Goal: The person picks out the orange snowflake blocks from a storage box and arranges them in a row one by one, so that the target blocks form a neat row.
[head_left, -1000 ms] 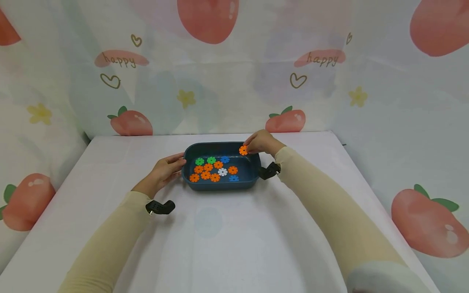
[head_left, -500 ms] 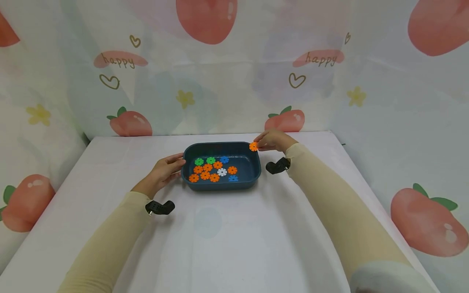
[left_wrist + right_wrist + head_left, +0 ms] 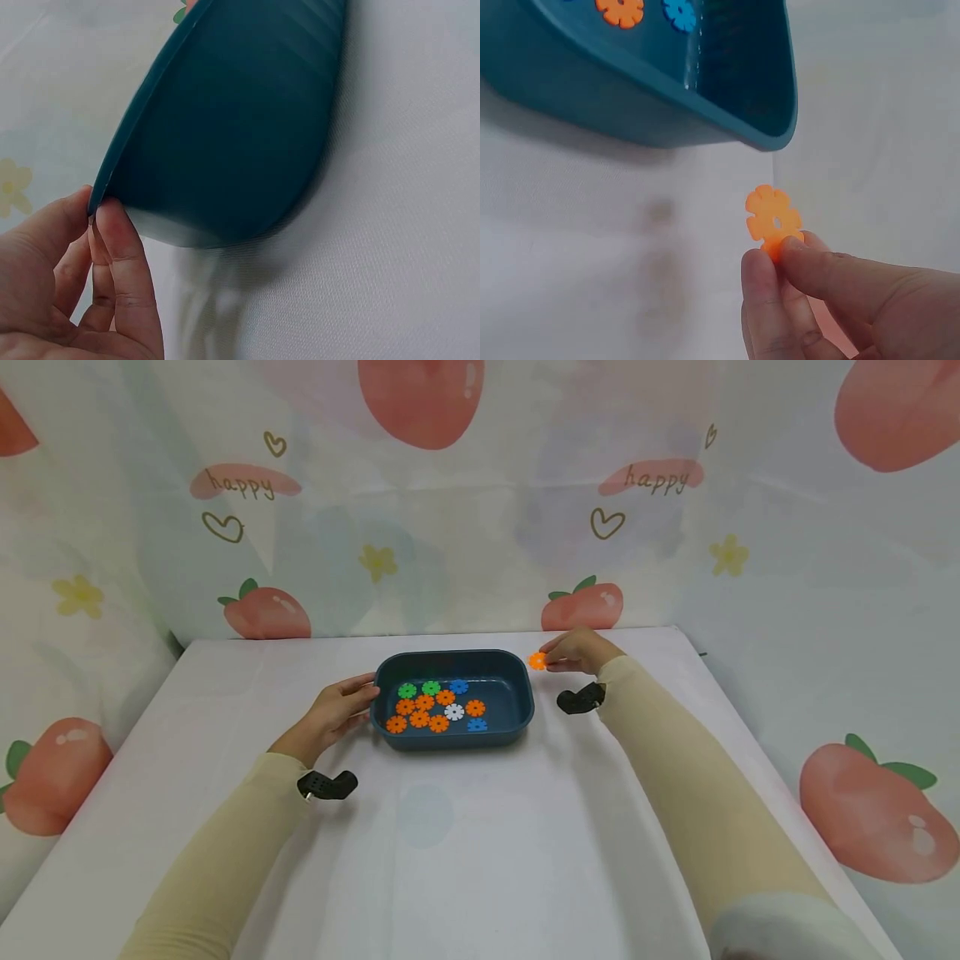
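A dark teal rectangular tray (image 3: 450, 742) stands on the white table, with several flat snowflake-shaped plastic discs lying in it: orange discs (image 3: 420, 718), green discs (image 3: 431, 688), blue discs (image 3: 477, 725) and a white disc (image 3: 453, 712). My left hand (image 3: 336, 714) pinches the tray's left rim between thumb and fingers, as the left wrist view shows (image 3: 97, 277). Just outside the tray's right end, my right hand (image 3: 581, 652) pinches an orange snowflake disc (image 3: 772, 216) by its edge between thumb and fingertips. That disc is held above the table, apart from the tray.
The white table (image 3: 450, 868) reaches back to a fabric backdrop (image 3: 480, 543) printed with fruit, hearts and flowers. More backdrop closes in the left and right sides. A black wrist strap (image 3: 327, 785) is on each sleeve.
My right hand has moved right, carrying the orange snowflake disc from over the tray's back right corner to outside its rim. The left hand and the tray stay put.
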The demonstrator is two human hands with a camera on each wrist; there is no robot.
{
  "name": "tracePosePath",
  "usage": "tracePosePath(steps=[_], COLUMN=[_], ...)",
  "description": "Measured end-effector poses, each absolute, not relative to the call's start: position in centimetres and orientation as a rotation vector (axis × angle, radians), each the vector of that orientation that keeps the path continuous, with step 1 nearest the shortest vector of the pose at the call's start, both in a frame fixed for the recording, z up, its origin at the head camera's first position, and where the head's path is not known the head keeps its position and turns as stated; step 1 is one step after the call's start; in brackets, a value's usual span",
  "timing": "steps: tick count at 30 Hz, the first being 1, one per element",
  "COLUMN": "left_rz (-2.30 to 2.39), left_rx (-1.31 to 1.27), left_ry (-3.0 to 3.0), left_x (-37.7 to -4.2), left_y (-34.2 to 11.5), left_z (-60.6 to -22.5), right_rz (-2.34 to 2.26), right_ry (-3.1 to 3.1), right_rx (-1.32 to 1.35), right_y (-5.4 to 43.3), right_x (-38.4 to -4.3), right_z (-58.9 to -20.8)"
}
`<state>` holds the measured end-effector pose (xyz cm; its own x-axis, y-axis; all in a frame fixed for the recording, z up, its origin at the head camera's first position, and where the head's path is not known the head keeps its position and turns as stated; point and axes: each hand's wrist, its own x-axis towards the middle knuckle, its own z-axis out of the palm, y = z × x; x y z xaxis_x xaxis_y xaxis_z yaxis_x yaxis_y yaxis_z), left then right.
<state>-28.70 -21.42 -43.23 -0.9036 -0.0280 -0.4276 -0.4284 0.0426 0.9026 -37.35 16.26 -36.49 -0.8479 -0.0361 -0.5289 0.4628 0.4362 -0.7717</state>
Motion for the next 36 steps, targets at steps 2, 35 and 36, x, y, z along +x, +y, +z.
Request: tracePosePath(steps=[2, 35, 36], left_rz=[1.932, 2.045, 2.052], left_rx=[-0.473, -0.453, -0.449], left_ry=[2.033, 1.913, 1.907], left_x=[-28.7, -28.5, -28.5], left_y=[-21.4, -21.9, -21.9], left_z=[-43.2, -44.0, -44.0], right_rz=[-1.412, -1.431, -1.433], right_ry=[2.217, 2.195, 2.196], right_rx=[0.373, 0.59, 0.589], right_y=[16.6, 19.2, 19.2], right_x=[-37.4, -37.0, -37.1], right_z=[-36.8, -41.1, -41.2])
